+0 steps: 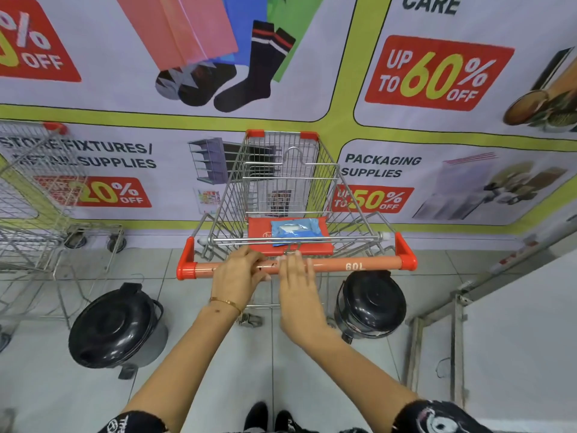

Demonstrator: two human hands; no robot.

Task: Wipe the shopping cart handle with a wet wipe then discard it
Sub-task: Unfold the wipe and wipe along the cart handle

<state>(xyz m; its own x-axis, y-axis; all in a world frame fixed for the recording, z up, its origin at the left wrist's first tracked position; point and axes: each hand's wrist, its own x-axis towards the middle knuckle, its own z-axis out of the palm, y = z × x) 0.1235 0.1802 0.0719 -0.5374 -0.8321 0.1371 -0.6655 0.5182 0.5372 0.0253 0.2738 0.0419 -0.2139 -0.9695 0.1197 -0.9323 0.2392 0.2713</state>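
A wire shopping cart stands in front of me with its orange handle bar [359,264] running left to right. My left hand [239,275] is curled around the bar left of its middle. My right hand [298,278] lies flat over the bar just right of the left hand, fingers stretched forward and apart; nothing shows in it. A blue pack of wet wipes [295,231] lies on the red child-seat flap [259,228] just beyond the handle. No loose wipe is visible.
Two black lidded pedal bins stand on the tiled floor, one at the lower left [117,326] and one at the right under the handle [371,303]. Another wire cart [34,195] is parked at the left. A printed banner wall [437,73] is behind; a metal frame [456,323] stands at the right.
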